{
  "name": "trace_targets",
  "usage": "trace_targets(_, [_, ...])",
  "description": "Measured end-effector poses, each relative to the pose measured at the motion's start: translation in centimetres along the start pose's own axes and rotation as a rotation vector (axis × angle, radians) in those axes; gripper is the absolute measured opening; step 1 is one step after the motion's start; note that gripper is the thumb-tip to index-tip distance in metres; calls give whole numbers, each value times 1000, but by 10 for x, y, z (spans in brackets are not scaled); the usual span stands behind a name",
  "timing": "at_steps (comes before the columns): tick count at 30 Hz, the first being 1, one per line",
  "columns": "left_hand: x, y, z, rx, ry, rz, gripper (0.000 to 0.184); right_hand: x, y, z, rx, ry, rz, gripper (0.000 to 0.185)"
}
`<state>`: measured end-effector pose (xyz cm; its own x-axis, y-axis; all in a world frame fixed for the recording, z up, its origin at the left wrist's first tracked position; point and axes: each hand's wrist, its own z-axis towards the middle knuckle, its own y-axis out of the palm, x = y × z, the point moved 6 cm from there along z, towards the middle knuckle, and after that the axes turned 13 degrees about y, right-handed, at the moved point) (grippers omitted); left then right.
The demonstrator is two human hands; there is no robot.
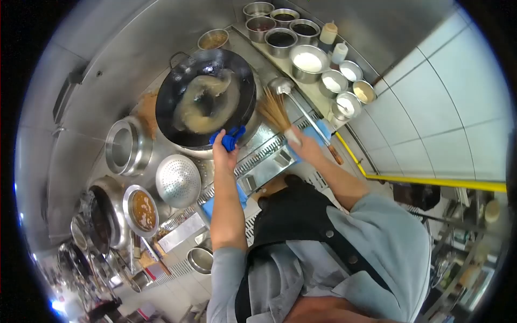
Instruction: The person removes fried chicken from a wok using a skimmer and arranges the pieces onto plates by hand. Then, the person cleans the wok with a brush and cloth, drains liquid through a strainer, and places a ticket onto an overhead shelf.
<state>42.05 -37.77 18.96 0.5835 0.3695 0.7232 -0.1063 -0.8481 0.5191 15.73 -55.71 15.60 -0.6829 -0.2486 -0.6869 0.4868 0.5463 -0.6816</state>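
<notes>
A large black wok [167,102] sits on the stove with cloudy liquid [202,121] in it, blurred as if swirling. My left hand [223,156] is closed round a blue cloth [228,139] at the wok's near rim. To the right of the wok, my right hand [304,145] grips the pale handle end of a bamboo brush [276,110], its bristles pointing up and left toward the wok. Beside that hand lies a steel ladle [304,107] with a wooden handle end, its bowl near the wok's right side.
Steel pots of seasonings [281,40] and squeeze bottles [328,33] line the back right shelf. A perforated strainer [178,181], a bowl of brown sauce [142,211] and steel pots [124,148] stand left. A yellow pipe [431,179] runs along the right wall.
</notes>
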Motion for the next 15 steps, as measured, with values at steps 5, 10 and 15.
trace_targets(5, [-9,-19,7,66,86,44,10,21,-41,14,17,-44,-200,64])
trace_targets(10, [-7,0,-53,208,188,170,8,106,-94,-18,141,-108,-35,42])
trace_targets(15, [-17,4,-66,260,451,290,9,150,-93,-17,-259,129,173,30])
